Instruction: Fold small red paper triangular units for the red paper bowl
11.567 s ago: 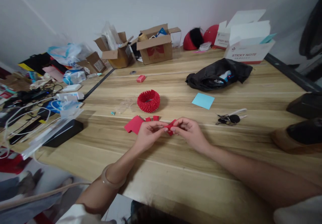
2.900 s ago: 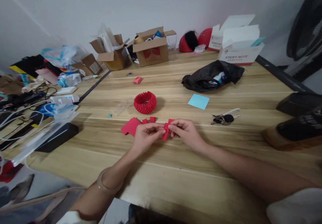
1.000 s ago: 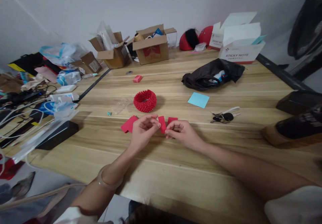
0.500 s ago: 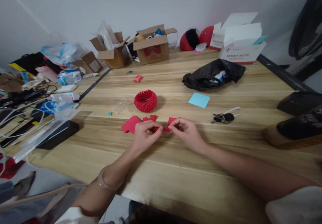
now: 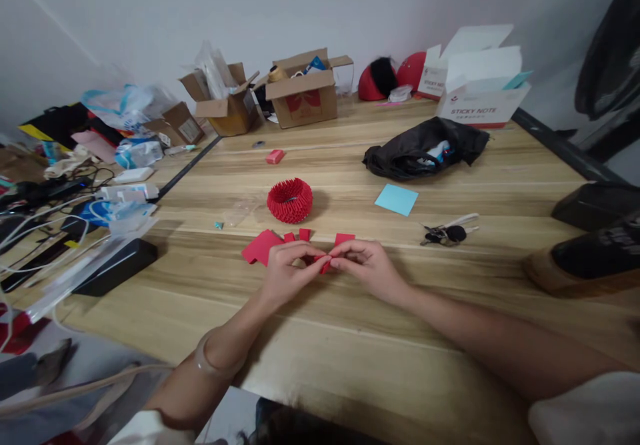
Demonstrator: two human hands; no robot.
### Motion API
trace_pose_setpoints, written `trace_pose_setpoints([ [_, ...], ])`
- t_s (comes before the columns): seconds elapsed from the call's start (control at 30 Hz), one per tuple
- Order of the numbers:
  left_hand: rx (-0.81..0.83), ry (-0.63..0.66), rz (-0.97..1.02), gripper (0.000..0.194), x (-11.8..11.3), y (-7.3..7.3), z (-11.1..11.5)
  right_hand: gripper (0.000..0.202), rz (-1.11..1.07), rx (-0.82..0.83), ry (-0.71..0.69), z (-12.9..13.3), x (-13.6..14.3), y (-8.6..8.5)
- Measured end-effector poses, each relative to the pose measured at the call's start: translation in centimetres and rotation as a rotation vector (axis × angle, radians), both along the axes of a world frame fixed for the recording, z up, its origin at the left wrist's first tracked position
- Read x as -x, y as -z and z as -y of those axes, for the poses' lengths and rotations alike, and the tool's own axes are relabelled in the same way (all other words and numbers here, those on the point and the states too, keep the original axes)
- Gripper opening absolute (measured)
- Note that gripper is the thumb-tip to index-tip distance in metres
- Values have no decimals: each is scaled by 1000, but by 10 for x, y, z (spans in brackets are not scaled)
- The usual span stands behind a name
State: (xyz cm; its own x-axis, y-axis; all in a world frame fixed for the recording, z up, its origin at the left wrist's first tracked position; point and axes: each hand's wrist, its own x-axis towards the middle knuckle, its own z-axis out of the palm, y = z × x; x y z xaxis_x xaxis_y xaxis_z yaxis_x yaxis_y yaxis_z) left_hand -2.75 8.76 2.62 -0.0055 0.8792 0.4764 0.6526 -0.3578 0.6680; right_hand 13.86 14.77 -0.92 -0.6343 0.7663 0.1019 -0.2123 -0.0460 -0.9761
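You are pinching a small red paper piece [image 5: 325,267] over the wood-grain counter [image 5: 375,345], clamping your left grip [image 5: 289,273] and right grip [image 5: 369,267] on it, and both are sitting closer together than half a second ago. The piece is looking bent, partly hidden between them. Larger red paper [image 5: 259,247] is lying beside your left grip, a red folded-paper bowl [image 5: 291,213] is standing beyond, and open cardboard boxes [image 5: 305,105] are sitting near the pale wall [image 5: 320,5].

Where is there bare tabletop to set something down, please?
Bare wood shows between the red ring and the blue sheet, and between the red block and the black bag. It's crowded behind the black case and among red papers by the left hand.
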Motion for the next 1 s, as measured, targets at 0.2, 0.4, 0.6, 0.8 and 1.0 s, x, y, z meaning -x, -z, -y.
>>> trace_pose_setpoints([
  [0.2, 57, 56, 110, 13, 4, 1, -1, 20, -13, -17, 73, -2, 1, 1],
  [0.4, 86, 60, 177, 14, 4, 3, 0, 20, -19, -47, 116, -3, 0, 2],
  [0.6, 90, 35, 189, 9, 0, 1, -1, 15, -8, -99, 120, -3, -1, 1],
  [0.8, 102, 50, 187, 12, 2, 3, -2, 15, 0, -117, 127, -3, -2, 1],
  [1.0, 129, 43, 234, 12, 4, 6, -2, 20, -7, -59, 116, -4, -1, 3],
])
